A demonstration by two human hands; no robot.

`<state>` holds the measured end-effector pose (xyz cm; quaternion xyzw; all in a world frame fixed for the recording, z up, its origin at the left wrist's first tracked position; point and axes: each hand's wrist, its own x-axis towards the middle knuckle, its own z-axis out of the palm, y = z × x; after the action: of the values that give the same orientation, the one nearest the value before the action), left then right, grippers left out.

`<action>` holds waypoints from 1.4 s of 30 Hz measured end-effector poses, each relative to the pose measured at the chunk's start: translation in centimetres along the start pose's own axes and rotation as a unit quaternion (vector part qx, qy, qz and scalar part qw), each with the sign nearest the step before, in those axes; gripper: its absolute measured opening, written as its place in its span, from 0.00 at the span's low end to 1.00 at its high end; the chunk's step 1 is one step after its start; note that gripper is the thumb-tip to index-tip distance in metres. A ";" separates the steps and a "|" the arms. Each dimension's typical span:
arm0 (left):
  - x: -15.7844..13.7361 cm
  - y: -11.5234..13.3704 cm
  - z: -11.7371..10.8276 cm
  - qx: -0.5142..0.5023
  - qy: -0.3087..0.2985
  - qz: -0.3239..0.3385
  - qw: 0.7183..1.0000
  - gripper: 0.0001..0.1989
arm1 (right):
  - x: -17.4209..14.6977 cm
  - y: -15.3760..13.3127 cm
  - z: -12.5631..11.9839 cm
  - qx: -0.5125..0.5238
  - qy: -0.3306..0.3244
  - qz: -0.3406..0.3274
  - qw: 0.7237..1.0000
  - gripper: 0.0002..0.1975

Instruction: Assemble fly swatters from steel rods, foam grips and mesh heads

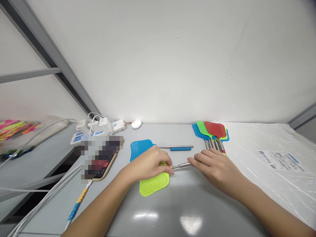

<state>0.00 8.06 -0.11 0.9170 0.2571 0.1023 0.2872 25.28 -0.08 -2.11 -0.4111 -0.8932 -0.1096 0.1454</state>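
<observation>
A yellow-green fly swatter [155, 185] with a perforated head lies across the middle, its metal rod pointing right. My left hand [153, 162] is closed on it where the head meets the rod. Around the rod's other end my right hand [217, 168] has its fingers closed, hiding the handle's end. Just behind them rests a blue swatter head [140, 147] with a metal rod [175, 146] running right. A short blue tube [180, 149] lies along that rod. Beyond my right hand is a pile of swatters [211, 130] in blue, green and red, rods towards me.
A phone [106, 166] with a cable stands at the left, partly blurred out. Behind it are a power strip [76, 140] with white chargers and a white oval object [136, 124]. Clear plastic wrap with a label [282, 161] covers the right side. Colourful bagged items [17, 128] sit far left.
</observation>
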 end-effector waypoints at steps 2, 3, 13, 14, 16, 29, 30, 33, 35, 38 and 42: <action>-0.1 0.3 0.1 0.032 0.001 0.012 0.999 0.09 | 0.2 -0.3 -0.1 0.015 -0.026 0.008 1.000 0.17; -0.1 0.5 0.2 0.056 0.005 0.021 0.998 0.09 | 0.3 -0.4 -0.2 0.028 -0.042 0.018 0.999 0.16; 0.9 1.2 1.3 0.336 0.248 0.121 0.901 0.05 | 1.1 -1.6 -0.2 0.238 -0.072 0.246 0.937 0.13; 1.1 1.0 1.5 0.329 0.315 0.122 0.882 0.03 | 1.1 -1.5 -0.2 0.248 -0.059 0.257 0.932 0.13; 1.4 0.4 1.9 0.276 0.457 0.123 0.837 0.13 | 1.2 -1.3 -0.3 0.258 -0.034 0.283 0.923 0.13; 2.5 4.8 5.3 -0.660 0.392 -0.136 0.626 0.22 | 0.9 -2.5 1.1 0.240 -0.012 0.278 0.930 0.14; 2.5 5.3 5.4 -0.677 0.392 -0.133 0.609 0.22 | 0.9 -2.7 1.1 0.240 -0.015 0.266 0.934 0.14; 2.3 6.1 5.2 -0.697 0.427 -0.140 0.558 0.20 | 0.9 -3.0 0.8 0.237 -0.018 0.244 0.940 0.13; 2.0 6.0 4.8 -0.682 0.481 -0.146 0.531 0.20 | 1.0 -2.9 0.6 0.223 -0.019 0.240 0.945 0.13; 1.3 5.8 4.8 -0.644 0.552 -0.153 0.506 0.19 | 0.8 -2.6 0.7 0.202 -0.031 0.227 0.952 0.13; 0.4 6.4 5.7 -0.625 0.566 -0.148 0.517 0.18 | 0.2 -3.0 0.9 0.231 -0.040 0.205 0.950 0.16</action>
<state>4.87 1.11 -1.04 0.1988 0.3673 0.6903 0.5908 22.72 -1.53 -3.14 -0.5445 -0.7957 0.1488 0.2196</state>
